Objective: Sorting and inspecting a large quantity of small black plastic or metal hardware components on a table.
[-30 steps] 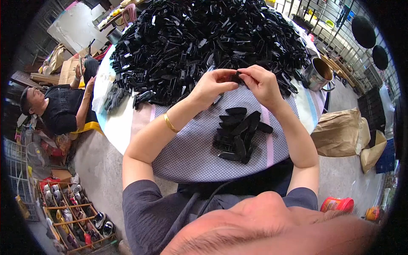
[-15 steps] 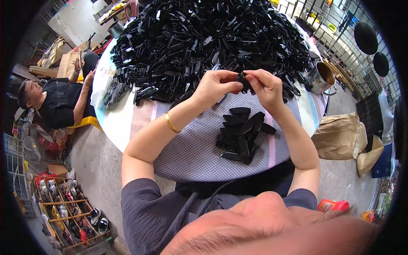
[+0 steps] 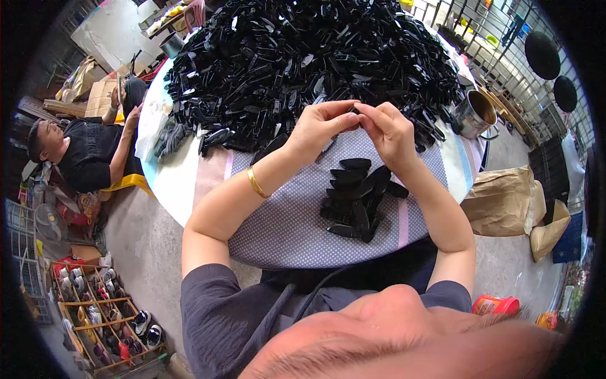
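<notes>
My left hand (image 3: pixel 320 129) and my right hand (image 3: pixel 388 132) meet over the table, fingertips pinched together. Between them is a small black plastic piece (image 3: pixel 353 110), mostly covered by the fingers. Nearer to me, a small group of elongated black pieces (image 3: pixel 361 202) lies on the dotted tablecloth (image 3: pixel 284 237). Just beyond my hands rises a large heap of similar glossy black pieces (image 3: pixel 297 63), spread over the far part of the table. Their exact kind cannot be made out.
A metal pot (image 3: pixel 472 120) stands at the table's right edge, and a grey cloth (image 3: pixel 172 140) lies at its left. Another person (image 3: pixel 88 148) sits beyond the left edge. Brown paper bags (image 3: pixel 502 202) are on the floor at right, a shoe rack (image 3: pixel 104 316) at lower left.
My fingertips have closed in around the black piece, which showed more clearly before. Both hands stay in nearly the same place. The near group of pieces looks unchanged.
</notes>
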`<state>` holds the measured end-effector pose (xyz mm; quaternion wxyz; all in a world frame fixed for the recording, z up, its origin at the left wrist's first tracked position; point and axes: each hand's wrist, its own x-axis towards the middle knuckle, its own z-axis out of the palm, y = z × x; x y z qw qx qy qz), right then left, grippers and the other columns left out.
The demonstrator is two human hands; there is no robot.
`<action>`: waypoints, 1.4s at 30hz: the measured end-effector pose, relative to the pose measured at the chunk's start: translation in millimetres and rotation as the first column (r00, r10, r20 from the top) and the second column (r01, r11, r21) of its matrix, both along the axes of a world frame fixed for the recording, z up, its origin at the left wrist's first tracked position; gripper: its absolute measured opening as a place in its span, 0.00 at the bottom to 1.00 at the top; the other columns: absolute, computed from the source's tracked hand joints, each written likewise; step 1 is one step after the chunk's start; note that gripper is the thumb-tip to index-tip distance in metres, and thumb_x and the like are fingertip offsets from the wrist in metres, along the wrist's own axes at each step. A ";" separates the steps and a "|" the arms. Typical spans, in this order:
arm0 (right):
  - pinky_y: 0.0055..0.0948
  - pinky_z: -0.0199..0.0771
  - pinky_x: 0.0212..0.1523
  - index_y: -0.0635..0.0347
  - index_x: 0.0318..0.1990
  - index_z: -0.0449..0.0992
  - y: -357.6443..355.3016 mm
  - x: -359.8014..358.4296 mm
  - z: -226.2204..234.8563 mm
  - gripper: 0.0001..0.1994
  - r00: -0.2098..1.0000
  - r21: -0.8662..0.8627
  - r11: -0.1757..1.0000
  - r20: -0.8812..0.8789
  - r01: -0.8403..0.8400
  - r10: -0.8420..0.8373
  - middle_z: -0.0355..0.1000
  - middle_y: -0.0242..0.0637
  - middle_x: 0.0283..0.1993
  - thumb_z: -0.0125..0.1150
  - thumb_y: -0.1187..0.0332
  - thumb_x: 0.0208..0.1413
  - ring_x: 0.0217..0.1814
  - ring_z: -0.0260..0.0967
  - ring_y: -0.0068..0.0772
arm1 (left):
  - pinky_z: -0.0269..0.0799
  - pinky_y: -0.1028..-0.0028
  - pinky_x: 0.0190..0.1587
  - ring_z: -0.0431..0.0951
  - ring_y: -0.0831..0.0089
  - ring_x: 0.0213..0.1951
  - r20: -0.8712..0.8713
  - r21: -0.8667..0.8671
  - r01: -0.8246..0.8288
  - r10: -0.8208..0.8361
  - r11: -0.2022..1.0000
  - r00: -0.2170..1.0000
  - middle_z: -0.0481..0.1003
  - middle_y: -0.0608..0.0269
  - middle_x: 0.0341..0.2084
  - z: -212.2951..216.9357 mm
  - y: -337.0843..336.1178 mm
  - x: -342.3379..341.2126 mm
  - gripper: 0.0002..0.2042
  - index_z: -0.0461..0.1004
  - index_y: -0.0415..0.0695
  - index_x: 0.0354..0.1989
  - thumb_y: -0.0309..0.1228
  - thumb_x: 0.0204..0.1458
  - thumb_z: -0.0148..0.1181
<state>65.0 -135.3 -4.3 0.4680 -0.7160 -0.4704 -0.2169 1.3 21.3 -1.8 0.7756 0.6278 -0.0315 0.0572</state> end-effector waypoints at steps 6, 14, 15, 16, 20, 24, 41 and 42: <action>0.21 0.66 0.23 0.66 0.38 0.71 -1.5 8.2 -7.4 0.12 0.631 0.315 0.943 -0.711 -0.107 0.310 0.67 0.34 0.23 0.50 0.64 0.58 0.22 0.65 0.21 | 0.70 0.78 0.43 0.74 0.77 0.36 -0.093 -0.319 0.016 -0.048 0.947 0.994 0.75 0.62 0.36 -6.4 10.9 11.3 0.12 0.71 0.38 0.46 0.28 0.53 0.53; 0.15 0.64 0.23 0.67 0.31 0.74 -5.6 3.3 -1.8 0.06 0.850 -0.115 0.959 -0.498 -0.258 0.169 0.68 0.30 0.22 0.58 0.71 0.51 0.21 0.64 0.16 | 0.70 0.80 0.41 0.74 0.78 0.35 0.011 -0.204 0.077 -0.077 0.976 0.997 0.75 0.62 0.34 1.6 15.0 7.6 0.10 0.74 0.37 0.42 0.24 0.52 0.53; 0.15 0.64 0.22 0.68 0.30 0.74 -5.1 2.1 -1.1 0.07 0.879 -0.114 0.964 -0.446 -0.241 0.167 0.67 0.30 0.22 0.58 0.71 0.51 0.21 0.64 0.16 | 0.70 0.81 0.41 0.74 0.79 0.34 0.063 -0.171 0.087 -0.077 0.981 0.995 0.75 0.62 0.33 1.1 15.1 7.6 0.09 0.74 0.36 0.41 0.23 0.52 0.53; 0.16 0.64 0.22 0.68 0.30 0.74 -4.9 1.6 -1.0 0.07 0.905 -0.113 0.968 -0.392 -0.223 0.163 0.67 0.31 0.22 0.58 0.71 0.51 0.21 0.64 0.16 | 0.70 0.81 0.41 0.74 0.79 0.34 0.059 -0.173 0.087 -0.078 0.981 0.995 0.75 0.62 0.33 0.4 16.3 8.2 0.09 0.74 0.36 0.41 0.23 0.52 0.53; 0.18 0.66 0.27 0.68 0.34 0.74 -14.0 21.3 11.3 0.08 0.898 -0.338 0.898 -0.422 -0.281 0.122 0.69 0.32 0.24 0.59 0.71 0.49 0.26 0.66 0.19 | 0.69 0.79 0.45 0.74 0.76 0.38 0.066 -0.024 0.039 -0.038 0.999 0.997 0.75 0.58 0.36 4.7 14.3 8.1 0.12 0.72 0.34 0.44 0.26 0.53 0.53; 0.28 0.70 0.32 0.61 0.35 0.76 -32.5 42.1 20.9 0.14 0.982 -0.455 0.890 -0.174 -0.019 -0.068 0.73 0.40 0.29 0.63 0.60 0.44 0.30 0.71 0.35 | 0.70 0.81 0.40 0.74 0.80 0.36 -0.004 0.535 0.095 -0.110 0.839 0.994 0.76 0.60 0.33 1.1 -0.3 0.6 0.11 0.73 0.37 0.42 0.24 0.50 0.55; 0.21 0.71 0.29 0.65 0.36 0.74 -7.5 22.5 -3.3 0.07 0.658 0.054 0.956 -0.714 -0.288 0.239 0.73 0.34 0.31 0.58 0.73 0.50 0.28 0.69 0.21 | 0.72 0.76 0.37 0.73 0.73 0.34 0.287 0.576 -0.413 0.298 0.706 0.910 0.72 0.58 0.32 -2.8 -16.8 -7.8 0.14 0.69 0.35 0.40 0.26 0.45 0.62; 0.18 0.71 0.30 0.66 0.38 0.74 -6.0 20.6 -6.2 0.08 0.575 0.181 0.923 -0.737 -0.339 0.355 0.73 0.33 0.31 0.58 0.73 0.52 0.29 0.68 0.17 | 0.71 0.78 0.36 0.73 0.75 0.33 0.127 0.441 -0.195 0.154 0.876 0.980 0.72 0.59 0.33 -4.6 -10.3 -4.1 0.16 0.69 0.35 0.42 0.26 0.45 0.61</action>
